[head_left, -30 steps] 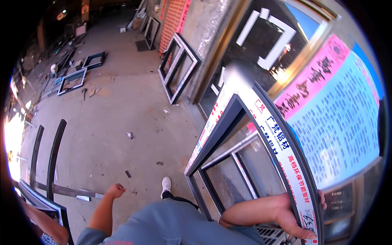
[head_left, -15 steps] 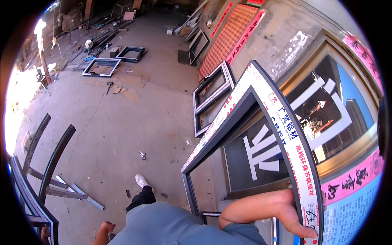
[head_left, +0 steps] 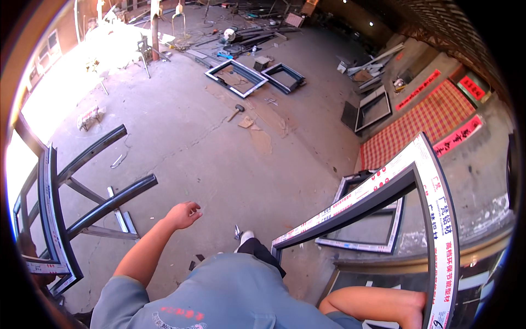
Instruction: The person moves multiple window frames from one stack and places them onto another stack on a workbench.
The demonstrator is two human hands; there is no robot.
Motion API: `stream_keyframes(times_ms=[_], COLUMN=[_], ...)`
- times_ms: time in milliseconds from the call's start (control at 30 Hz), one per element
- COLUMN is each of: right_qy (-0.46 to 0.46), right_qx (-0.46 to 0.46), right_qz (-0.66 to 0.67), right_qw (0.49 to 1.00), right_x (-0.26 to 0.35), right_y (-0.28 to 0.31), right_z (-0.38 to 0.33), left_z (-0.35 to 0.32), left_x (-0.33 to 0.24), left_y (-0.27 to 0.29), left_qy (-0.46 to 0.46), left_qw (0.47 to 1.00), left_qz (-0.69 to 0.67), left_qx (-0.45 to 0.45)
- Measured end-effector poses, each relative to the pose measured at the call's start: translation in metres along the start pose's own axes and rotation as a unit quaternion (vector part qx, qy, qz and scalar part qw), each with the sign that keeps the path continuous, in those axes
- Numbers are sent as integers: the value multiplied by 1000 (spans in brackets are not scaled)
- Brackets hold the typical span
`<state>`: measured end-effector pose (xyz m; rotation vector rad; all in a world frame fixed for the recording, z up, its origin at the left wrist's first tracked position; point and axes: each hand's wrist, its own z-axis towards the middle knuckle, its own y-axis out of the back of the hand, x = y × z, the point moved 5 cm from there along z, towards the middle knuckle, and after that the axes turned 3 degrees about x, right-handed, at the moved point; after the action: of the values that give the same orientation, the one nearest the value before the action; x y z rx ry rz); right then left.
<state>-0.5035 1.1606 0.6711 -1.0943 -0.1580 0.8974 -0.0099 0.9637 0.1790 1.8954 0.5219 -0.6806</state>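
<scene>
My right hand [head_left: 412, 313] is closed around the side bar of a dark window frame [head_left: 441, 241], whose faces carry white printed protective film. The frame is tilted upright at my right side, with one corner pointing up; part of my right hand is hidden behind the bar. My left hand [head_left: 185, 215] hangs over the floor in front of me, holding nothing, its fingers loosely bent and apart. To its left, another dark frame [head_left: 52, 197] rests on a stand with dark padded metal arms [head_left: 112, 205].
Two frames [head_left: 233, 64] [head_left: 282, 70] lie on the floor ahead, near a mallet [head_left: 236, 113] and cardboard scraps [head_left: 259, 140]. More frames [head_left: 392, 225] [head_left: 374, 108] lean along the right wall by a checkered curtain [head_left: 422, 123]. A post [head_left: 155, 33] stands far left.
My view has swung left, so the room has shifted right in it. My left arm has risen into fuller view. The window frame stays in my right hand.
</scene>
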Motion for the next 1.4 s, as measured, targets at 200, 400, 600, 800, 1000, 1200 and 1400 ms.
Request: stream_keyframes(times_ms=[200,400,600,800,1000,1200,1400], right_qy=[-28,-63,-109,-184,-245,-316,-390], right_qx=[9,-35,-3,-77,-95,-122,-189], right_qz=[-9,-40,-3,78,151,235,281], right_qw=[1000,997,994,977,953,911,856], right_x=[-125,-248,-324,-332,-317,-280,-228], right_y=[-25,-89,-169,-268,-389,-487,-592], right_z=[-152,-324,-482,-690,-847,-1005,-1179], left_z=[133,187,256,339,393,384,331], left_x=[5,90,102,197,238,322,478], left_y=[78,62,131,196,354,532,551], left_qy=[21,199,265,282,247,279,444], left_qw=[998,978,959,953,962,924,834], left_qz=[42,16,-84,-108,-107,-122,-159], left_qx=[-31,62,50,3,-49,-233,-287])
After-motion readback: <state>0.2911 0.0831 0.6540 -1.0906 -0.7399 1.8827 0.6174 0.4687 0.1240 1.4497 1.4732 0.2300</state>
